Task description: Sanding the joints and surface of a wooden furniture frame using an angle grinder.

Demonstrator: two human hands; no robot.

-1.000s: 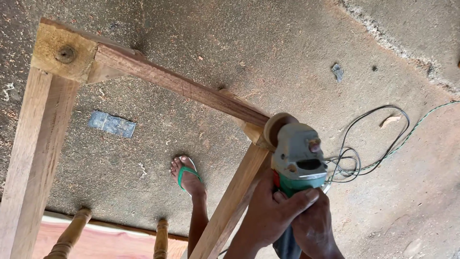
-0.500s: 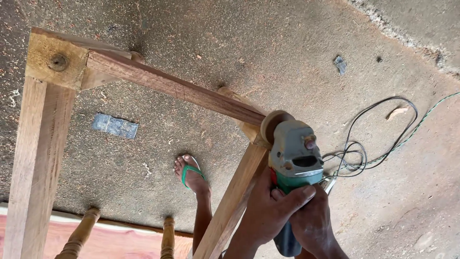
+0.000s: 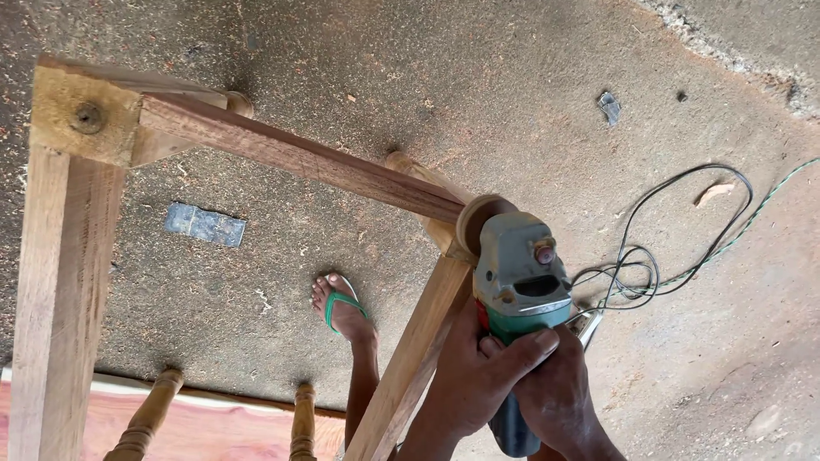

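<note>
Wooden frame (image 3: 282,154): bare, matt timber, reddish top rail, paler rough-sawn side rails. Angle grinder (image 3: 519,282): dull grey metal head, green plastic body, lower centre-right. Floor (image 3: 478,77): rough, dusty concrete.

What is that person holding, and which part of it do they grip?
Both hands grip a green-and-grey angle grinder by its body: left hand wrapped over it, right hand beneath, near the rear handle.
</note>
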